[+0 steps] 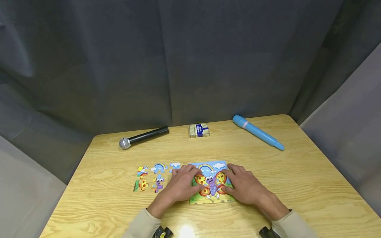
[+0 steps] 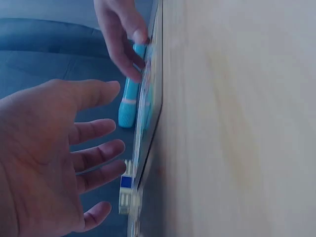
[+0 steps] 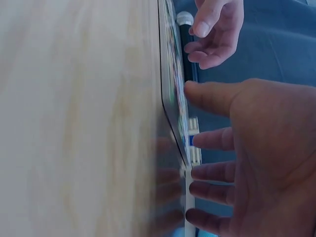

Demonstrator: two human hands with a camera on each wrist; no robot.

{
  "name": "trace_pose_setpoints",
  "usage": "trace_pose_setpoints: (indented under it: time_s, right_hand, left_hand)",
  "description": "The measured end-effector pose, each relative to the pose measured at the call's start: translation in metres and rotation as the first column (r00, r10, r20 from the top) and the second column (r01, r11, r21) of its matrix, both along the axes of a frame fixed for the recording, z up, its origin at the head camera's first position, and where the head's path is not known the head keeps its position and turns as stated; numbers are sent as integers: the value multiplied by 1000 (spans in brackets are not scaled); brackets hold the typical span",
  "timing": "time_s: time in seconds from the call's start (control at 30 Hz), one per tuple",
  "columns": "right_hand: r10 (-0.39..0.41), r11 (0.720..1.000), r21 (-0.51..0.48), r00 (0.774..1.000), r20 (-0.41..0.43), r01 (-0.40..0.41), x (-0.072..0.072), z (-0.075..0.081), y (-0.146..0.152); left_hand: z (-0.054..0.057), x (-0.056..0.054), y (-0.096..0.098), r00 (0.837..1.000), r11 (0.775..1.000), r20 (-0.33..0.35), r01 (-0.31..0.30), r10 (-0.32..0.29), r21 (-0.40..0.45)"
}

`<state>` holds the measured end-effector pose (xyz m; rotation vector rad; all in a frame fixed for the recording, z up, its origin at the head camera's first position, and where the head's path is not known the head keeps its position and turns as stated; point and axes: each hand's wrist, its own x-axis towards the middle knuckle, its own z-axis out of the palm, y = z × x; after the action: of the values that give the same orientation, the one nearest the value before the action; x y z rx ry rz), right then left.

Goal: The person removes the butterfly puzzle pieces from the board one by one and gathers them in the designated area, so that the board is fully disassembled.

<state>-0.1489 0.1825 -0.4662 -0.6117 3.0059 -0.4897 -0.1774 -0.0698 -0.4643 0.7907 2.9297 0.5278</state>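
A flat puzzle board (image 1: 212, 200) with a smiling butterfly, rainbow and cloud picture lies on the table. Over its left edge is my left hand (image 1: 184, 183), fingers spread and loosely bent. At its right side my right hand (image 1: 247, 185) lies the same way, fingertips over the edge. From the left wrist view, a gap shows between the left fingers and the board's thin side (image 2: 154, 106). The right wrist view has the right fingers near the board's rim (image 3: 170, 106); I cannot tell whether they touch. Neither hand grips anything. Loose puzzle pieces (image 1: 159, 168) lie left of the left hand.
Along the back lie a black microphone (image 1: 148, 135) with a silver head, a pack of thin sticks (image 1: 199, 130) with a blue label, and a light-blue tube (image 1: 259, 133) with a tapered tip. Dark cloth (image 1: 166, 66) hangs behind the wooden table (image 1: 104, 205).
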Motion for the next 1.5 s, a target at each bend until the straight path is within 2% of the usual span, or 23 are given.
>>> trace_pose_setpoints:
  time_s: [0.3,0.47,0.6,0.87,1.2,1.5]
  right_hand:
    - [-26,1000,8,1000,16,26,-5,-1,15]
    - [-7,1000,20,998,62,6,-4,-1,16]
    - [9,999,38,997,83,-12,-5,-3,15]
    - [6,998,62,999,38,-9,-5,-5,15]
    - [12,999,50,999,37,-13,-5,-4,13]
    - [17,998,56,1000,25,-18,-5,-2,12]
  left_hand:
    - [-2,-1,26,999,999,-34,38,-39,-33]
    - [-4,-1,38,999,998,-3,45,-45,-31]
    - [-7,0,45,999,997,12,40,-40,-70]
    - [-9,-3,56,1000,993,-15,0,-2,-115]
    - [-10,-6,59,999,998,22,-36,37,-43]
    - [-6,-7,61,1000,999,-1,-3,3,47]
